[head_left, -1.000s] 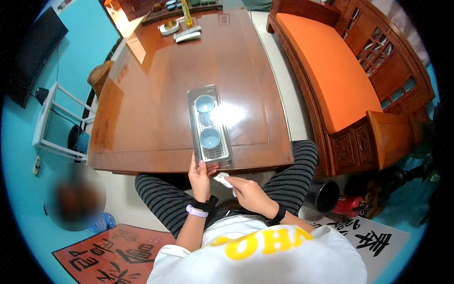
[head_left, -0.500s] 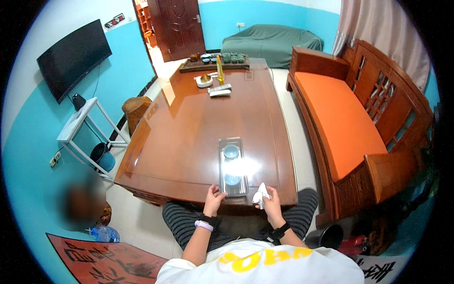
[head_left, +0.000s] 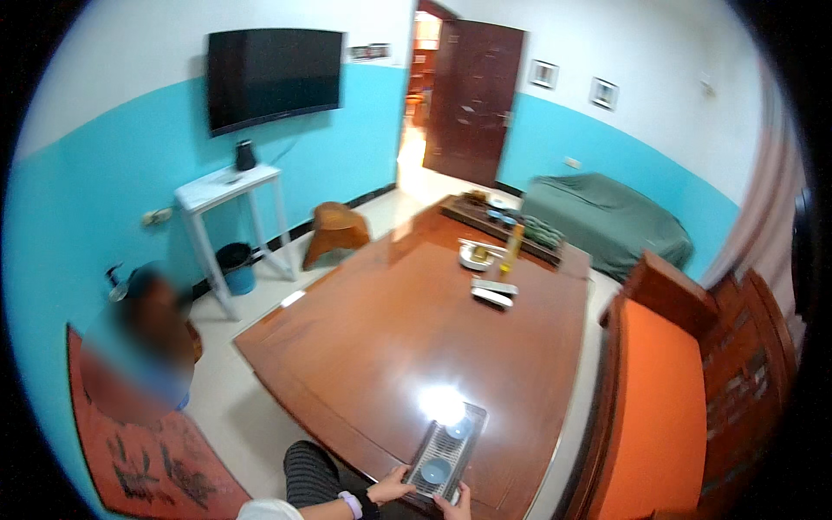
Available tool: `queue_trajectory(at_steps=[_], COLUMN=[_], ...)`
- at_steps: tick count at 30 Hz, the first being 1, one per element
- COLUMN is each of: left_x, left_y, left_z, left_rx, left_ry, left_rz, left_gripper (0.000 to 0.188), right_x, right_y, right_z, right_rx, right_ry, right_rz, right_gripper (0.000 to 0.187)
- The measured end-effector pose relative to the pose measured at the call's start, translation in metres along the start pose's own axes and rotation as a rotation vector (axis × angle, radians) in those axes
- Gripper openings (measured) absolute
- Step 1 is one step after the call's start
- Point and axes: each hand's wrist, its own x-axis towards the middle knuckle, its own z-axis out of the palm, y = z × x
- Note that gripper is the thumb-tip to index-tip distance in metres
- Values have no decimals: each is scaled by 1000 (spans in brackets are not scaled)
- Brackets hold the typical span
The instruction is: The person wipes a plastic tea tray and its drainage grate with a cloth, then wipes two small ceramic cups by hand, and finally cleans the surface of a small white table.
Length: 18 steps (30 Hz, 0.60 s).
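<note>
A narrow clear tray (head_left: 464,442) with a slatted insert lies at the table's near edge. Two blue-grey cups stand on it: the near cup (head_left: 435,471) and the far cup (head_left: 459,426), the latter partly lost in glare. My left hand (head_left: 392,486) has its fingers closed at the tray's near left edge. My right hand (head_left: 455,503) grips the near right corner, cut off by the lower rim of the picture. The white tissue seen earlier in my right hand is out of sight.
The brown wooden table (head_left: 373,347) carries remotes (head_left: 492,293), a white ashtray (head_left: 477,256), a yellow bottle (head_left: 512,250) and a dark tea tray (head_left: 485,221) at its far end. An orange-cushioned bench (head_left: 654,416) stands right; a wooden stool (head_left: 336,230) stands left.
The view has swung left and up. Both hands have come onto the tray's near end; the right hand has moved from beside it to its corner. The tissue no longer shows.
</note>
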Motion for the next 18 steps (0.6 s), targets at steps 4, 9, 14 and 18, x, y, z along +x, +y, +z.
queue_trajectory(at_steps=[4, 9, 14, 18], left_x=[-18, -70, -169, -207], left_y=[15, 49, 178, 184], left_z=[-7, -47, -141, -191], left_rx=[-452, -583, -820, -831], left_ry=[-230, -243, -151, 44], left_rz=[97, 9, 124, 246], left_gripper=[62, 75, 106, 85], right_x=[2, -20, -63, -74], right_y=[-2, -75, -208, -256], right_z=[-8, 32, 128, 204], right_rx=[250, -43, -149, -50], right_ry=[4, -141, -250, -443], right_rz=[204, 136, 82, 214], right_gripper=[59, 60, 60, 59])
